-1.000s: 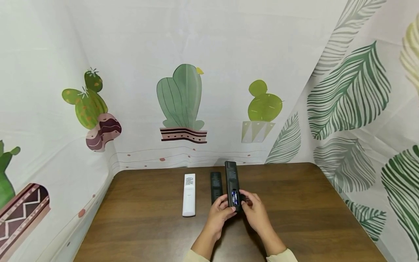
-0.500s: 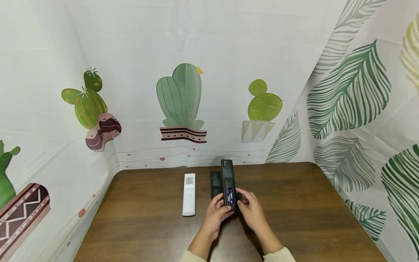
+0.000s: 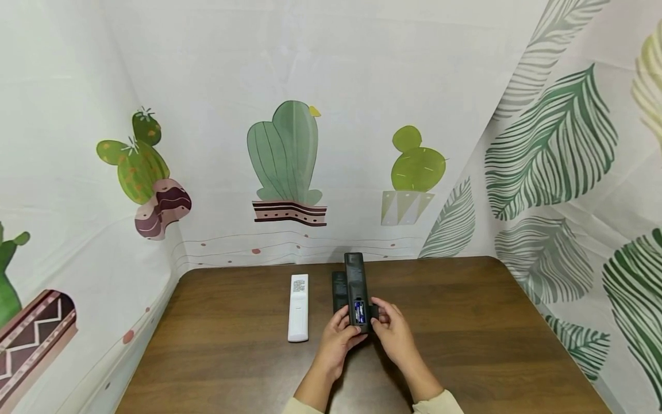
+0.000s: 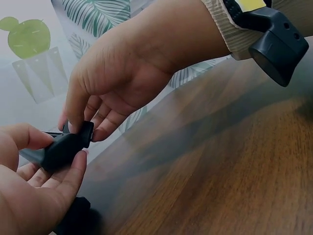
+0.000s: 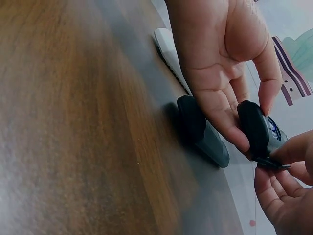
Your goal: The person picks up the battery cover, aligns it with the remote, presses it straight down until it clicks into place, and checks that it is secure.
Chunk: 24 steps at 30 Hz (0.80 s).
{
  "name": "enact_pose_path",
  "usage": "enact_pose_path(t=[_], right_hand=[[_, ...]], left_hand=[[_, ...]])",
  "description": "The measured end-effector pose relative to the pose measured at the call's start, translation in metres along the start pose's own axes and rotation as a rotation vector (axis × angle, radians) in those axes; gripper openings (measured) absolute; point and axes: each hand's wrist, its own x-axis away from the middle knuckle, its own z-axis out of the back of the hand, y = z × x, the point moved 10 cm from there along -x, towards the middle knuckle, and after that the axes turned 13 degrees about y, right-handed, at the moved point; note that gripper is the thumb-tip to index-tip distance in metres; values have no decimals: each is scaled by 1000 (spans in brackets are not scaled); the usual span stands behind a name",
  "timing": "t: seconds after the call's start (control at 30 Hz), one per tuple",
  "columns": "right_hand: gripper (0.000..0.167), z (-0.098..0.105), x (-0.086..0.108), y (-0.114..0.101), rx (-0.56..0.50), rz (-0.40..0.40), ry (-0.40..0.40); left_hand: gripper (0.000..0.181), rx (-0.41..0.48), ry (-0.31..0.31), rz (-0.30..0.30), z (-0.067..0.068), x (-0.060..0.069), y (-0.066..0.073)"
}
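Note:
My left hand [image 3: 333, 344] grips the lower end of a black remote control [image 3: 355, 276], raised above the table with its back towards me. The remote's battery compartment is uncovered, and blue batteries [image 3: 360, 311] show inside. Between thumb and fingers, my right hand [image 3: 397, 338] pinches a small black battery cover [image 3: 374, 311] at the remote's right side. In the right wrist view the cover [image 5: 272, 163] is close beside the remote [image 5: 254, 129]; whether they touch I cannot tell. A second black remote [image 3: 339, 290] lies on the table, partly hidden behind the held one and my left hand.
A white remote control [image 3: 298, 310] lies back-up on the brown wooden table [image 3: 233, 356], left of the black ones. Behind the table hangs a white cloth [image 3: 357, 172] printed with cacti and leaves, close to its back edge.
Both hands and the held remote have shifted slightly left, so the remote now covers more of the black one on the table. The battery cover has moved along with my right hand.

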Motion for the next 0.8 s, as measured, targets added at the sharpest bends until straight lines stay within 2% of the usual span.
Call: enact_pose_path(t=[0.43, 0.8], right_hand=[[44, -4, 1, -1, -4, 32, 6], [43, -5, -3, -2, 6, -20, -20]], left_hand=[[72, 1, 14, -9, 5, -1, 4], [72, 8, 22, -14, 8, -1, 6]])
